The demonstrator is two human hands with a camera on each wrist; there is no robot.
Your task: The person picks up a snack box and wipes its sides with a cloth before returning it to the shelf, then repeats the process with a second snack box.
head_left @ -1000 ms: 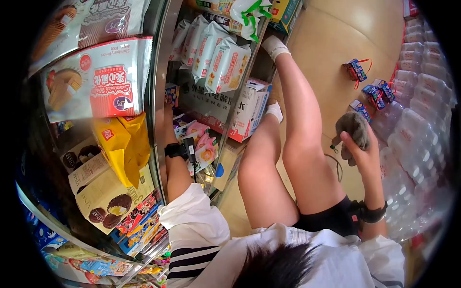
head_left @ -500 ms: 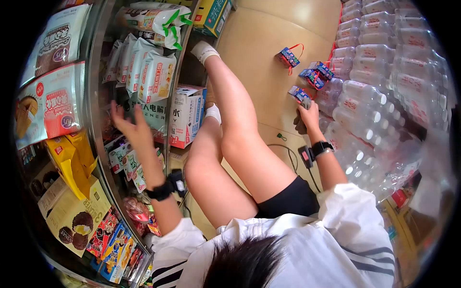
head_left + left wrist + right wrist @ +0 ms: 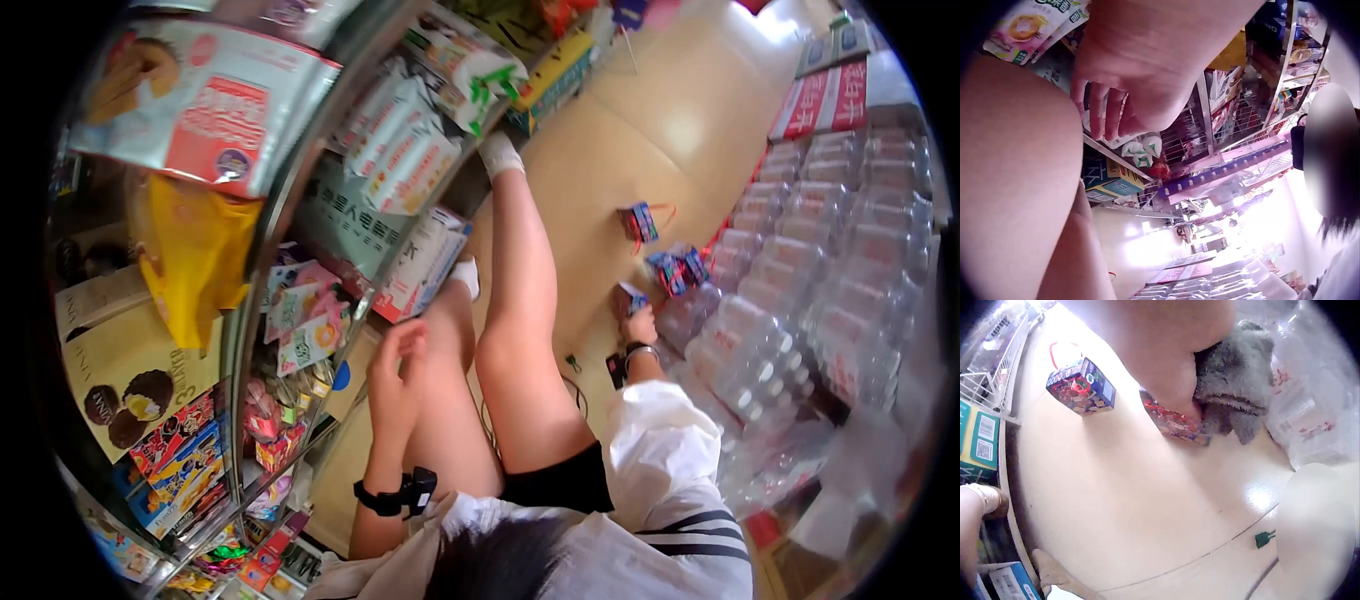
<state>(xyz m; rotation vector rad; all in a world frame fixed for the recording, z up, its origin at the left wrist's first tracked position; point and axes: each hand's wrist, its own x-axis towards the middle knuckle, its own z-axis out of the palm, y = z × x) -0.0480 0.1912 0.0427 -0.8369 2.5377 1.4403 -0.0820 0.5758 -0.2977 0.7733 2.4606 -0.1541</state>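
My right hand (image 3: 639, 324) reaches down to the floor at the right and holds a fuzzy grey cloth (image 3: 1238, 375). In the right wrist view its fingers overlap a small red and blue printed box (image 3: 1169, 425), and the cloth hangs beside that box. A matching box with a red string handle (image 3: 1082, 387) stands a little apart, and more of these boxes (image 3: 678, 268) lie close by in the head view. Loosely bent and holding nothing, my left hand (image 3: 396, 372) hovers over my legs near the shelf.
Glass-fronted shelves with wafer packs (image 3: 220, 110) and cookie boxes (image 3: 135, 370) line the left side. Wrapped plastic bottles (image 3: 780, 290) are stacked along the right. A cable and a small green clip (image 3: 1264, 539) lie on the floor. A white and red carton (image 3: 425, 265) stands beside my foot.
My right hand has moved with the grey cloth down and away to the nearest small box. My left hand has come out from the shelf to over my legs. The head view has shifted.
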